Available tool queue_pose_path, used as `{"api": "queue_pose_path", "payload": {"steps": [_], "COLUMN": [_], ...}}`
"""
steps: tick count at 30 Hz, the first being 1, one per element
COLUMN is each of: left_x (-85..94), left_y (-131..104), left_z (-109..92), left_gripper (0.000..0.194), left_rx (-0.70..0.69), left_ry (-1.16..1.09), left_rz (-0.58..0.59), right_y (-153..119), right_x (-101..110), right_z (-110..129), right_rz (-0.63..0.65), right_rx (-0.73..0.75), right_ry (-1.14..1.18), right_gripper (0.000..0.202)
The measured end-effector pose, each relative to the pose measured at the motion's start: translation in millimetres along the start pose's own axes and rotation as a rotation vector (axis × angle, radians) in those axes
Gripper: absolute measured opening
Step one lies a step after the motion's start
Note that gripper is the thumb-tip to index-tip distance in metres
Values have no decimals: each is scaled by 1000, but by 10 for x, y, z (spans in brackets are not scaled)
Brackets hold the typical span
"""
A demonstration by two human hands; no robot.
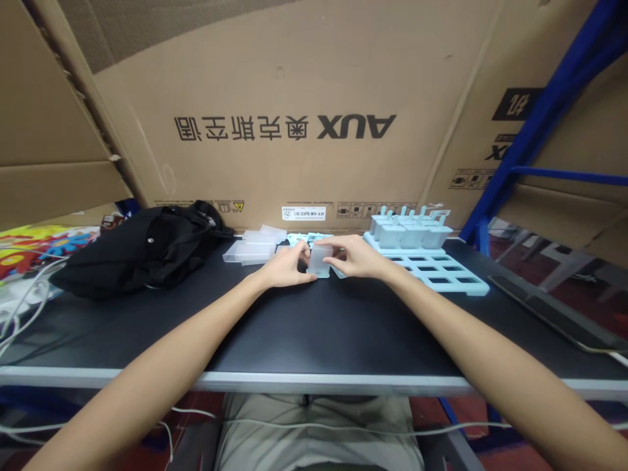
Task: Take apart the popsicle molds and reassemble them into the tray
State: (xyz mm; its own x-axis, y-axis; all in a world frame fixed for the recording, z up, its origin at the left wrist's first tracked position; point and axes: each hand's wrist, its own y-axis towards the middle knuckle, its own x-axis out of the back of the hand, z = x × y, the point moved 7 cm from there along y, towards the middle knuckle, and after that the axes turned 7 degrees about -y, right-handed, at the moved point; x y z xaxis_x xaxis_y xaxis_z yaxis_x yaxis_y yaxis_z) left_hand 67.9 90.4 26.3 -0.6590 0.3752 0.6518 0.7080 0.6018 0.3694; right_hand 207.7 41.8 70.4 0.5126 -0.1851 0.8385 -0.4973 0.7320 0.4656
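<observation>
Between my two hands stands a small frosted clear plastic mould cup, just above or on the black table top. My left hand grips its left side, thumb near the lower edge. On the right, my right hand pinches the same cup with thumb and fingers. A light blue piece shows under the right fingers, partly hidden. Several frosted clear cups lie in a heap left of my left hand. Small light blue pieces lie behind my hands. Several light blue ice-pop moulds with sticks stand in a slotted light blue rack.
A black bag lies at the left, beside white cables and a colourful cloth. A dark flat tablet-like device rests at the right edge. Behind the table stands a large cardboard box; a blue metal frame rises at the right.
</observation>
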Motion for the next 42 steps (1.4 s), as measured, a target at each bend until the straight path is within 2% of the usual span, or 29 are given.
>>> {"api": "queue_pose_path", "payload": {"steps": [3, 4, 6, 7, 9, 11, 13, 15, 18, 21, 25, 27, 30, 33, 37, 42], "left_x": [133, 193, 307, 355, 423, 441, 404, 325, 163, 32, -59, -83, -106, -132, -134, -117], "left_y": [23, 29, 34, 31, 21, 11, 9, 10, 10, 5, 7, 13, 23, 35, 37, 34], "left_z": [-20, -20, -11, -7, -3, -17, -48, -94, -146, -147, -81, -41, 3, 2, -8, -40], "left_gripper": [49, 49, 50, 50, 50, 46, 38, 33, 31, 31, 35, 39, 46, 48, 49, 49], "left_rx": [-5, -16, -54, -73, -101, -112, -113, -118, -112, -87, -42, -19, 8, 4, 2, 10], "left_ry": [-186, -277, -444, -500, -547, -535, -493, -459, -456, -456, -455, -468, -492, -534, -532, -524], "left_rz": [-188, -269, -417, -477, -557, -569, -520, -436, -295, -206, -153, -149, -163, -162, -172, -188], "right_y": [-53, -61, -39, -11, 69, 165, 259, 342, 430, 474, 443, 387, 281, 231, 245, 232], "right_x": [84, 90, 60, 40, 9, -32, -120, -235, -353, -332, -75, 95, 259, 260, 208, 209], "right_z": [-105, -152, -249, -313, -502, -753, -980, -1127, -1201, -1154, -997, -867, -605, -278, 19, 64], "right_rz": [-137, -156, -115, -78, -14, 49, 131, 190, 223, 228, 175, 78, -66, -63, -9, 19], "right_rx": [-145, -179, -204, -209, -244, -324, -389, -413, -422, -409, -376, -357, -307, -209, -111, -101], "right_ry": [220, 285, 345, 313, 102, -187, -370, -414, -426, -407, -328, -167, 238, 442, 276, 52], "right_gripper": [30, 31, 33, 32, 26, 23, 24, 25, 28, 27, 21, 19, 24, 28, 25, 24]}}
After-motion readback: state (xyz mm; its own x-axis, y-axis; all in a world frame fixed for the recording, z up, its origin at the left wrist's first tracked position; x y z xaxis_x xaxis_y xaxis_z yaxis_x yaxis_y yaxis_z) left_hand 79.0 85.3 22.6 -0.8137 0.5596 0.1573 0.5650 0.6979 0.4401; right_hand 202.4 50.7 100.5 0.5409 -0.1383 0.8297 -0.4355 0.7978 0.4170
